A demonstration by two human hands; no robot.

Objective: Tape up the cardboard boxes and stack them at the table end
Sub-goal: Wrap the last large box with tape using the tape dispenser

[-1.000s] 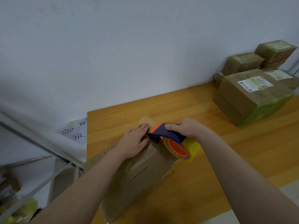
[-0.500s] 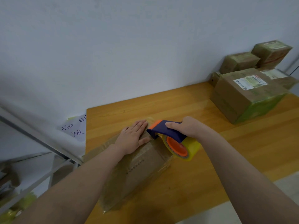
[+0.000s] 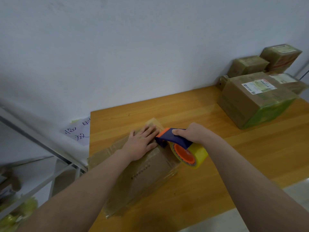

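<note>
Now, wooden table (image 3: 250,156), white wall (image 3: 150,56), my box (image 3: 147,174) runs seven-to-one o'clock, left hand (image 3: 140,144) flat atop, right hand (image 3: 192,133) gripping dispenser (image 3: 173,139).

White wall (image 3: 133,47), wooden table (image 3: 250,156).
Metal shelf frame (image 3: 41,141) left of table; handwritten paper sheet (image 3: 76,131) at its far corner; pale floor (image 3: 209,223) lower right.

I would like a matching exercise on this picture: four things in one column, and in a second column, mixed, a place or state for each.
Things:
1. left hand
2. right hand
3. tape roll
4. labelled box

Places or states:
a. yellow
b. flat on the near box
c. far right of the table
d. grips the dispenser

Pairs: 1-b, 2-d, 3-a, 4-c
</note>
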